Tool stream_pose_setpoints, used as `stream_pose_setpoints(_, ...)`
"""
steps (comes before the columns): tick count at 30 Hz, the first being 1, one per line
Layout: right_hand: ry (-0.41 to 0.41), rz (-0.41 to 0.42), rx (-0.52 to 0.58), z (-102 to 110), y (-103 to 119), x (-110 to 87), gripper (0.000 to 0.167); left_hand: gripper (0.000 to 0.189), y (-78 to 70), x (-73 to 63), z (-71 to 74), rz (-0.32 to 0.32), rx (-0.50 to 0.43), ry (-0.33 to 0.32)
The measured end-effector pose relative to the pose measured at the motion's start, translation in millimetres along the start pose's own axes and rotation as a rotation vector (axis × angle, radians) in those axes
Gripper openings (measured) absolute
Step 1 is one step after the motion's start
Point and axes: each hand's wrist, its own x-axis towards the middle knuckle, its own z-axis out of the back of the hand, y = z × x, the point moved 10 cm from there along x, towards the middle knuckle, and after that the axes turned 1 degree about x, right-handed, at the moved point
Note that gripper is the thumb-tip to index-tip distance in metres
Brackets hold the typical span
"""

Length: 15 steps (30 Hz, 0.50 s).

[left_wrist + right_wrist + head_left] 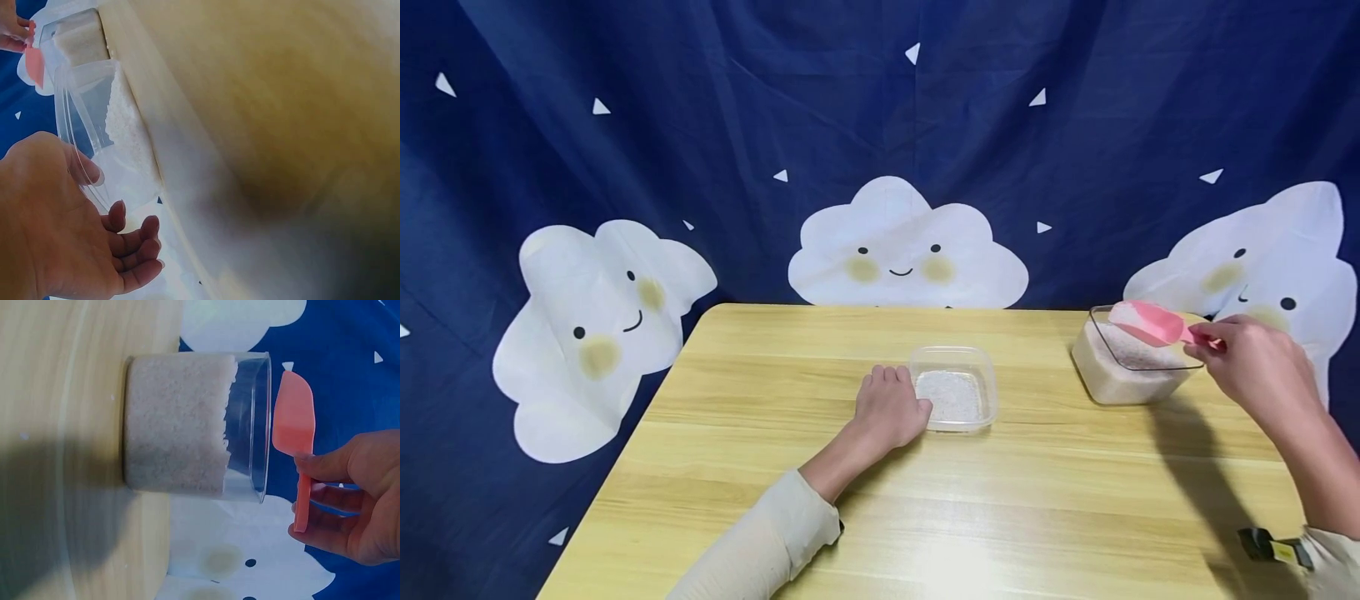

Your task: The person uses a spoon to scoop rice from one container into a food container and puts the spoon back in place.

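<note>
My left hand (891, 408) holds the left side of a small clear plastic tub (953, 421) on the table. In the left wrist view its thumb (92, 174) lies at the tub's wall and the other fingers curl by the end. White rice (951, 393) covers the tub's bottom. At the right, my right hand (1262, 362) pinches the handle of a pink scoop (1153, 323). White rice shows in the scoop's bowl, which hangs over the rim of a larger clear container (247, 481). That container is mostly full of rice (178, 422).
The light wooden table (760, 392) reaches back to a dark blue curtain (842, 92) printed with clouds. The larger container stands near the table's back right edge. A dark strap with a yellow label (1285, 552) sits at the right cuff.
</note>
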Motion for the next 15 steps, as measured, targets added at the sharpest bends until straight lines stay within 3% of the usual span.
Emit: stream_pose_setpoints(15, -0.032, 0.078, 0.017, -4.2, 30.1, 5.6, 0.024, 0.034, 0.1, -0.9, 1.4, -0.003, -0.010, -0.008)
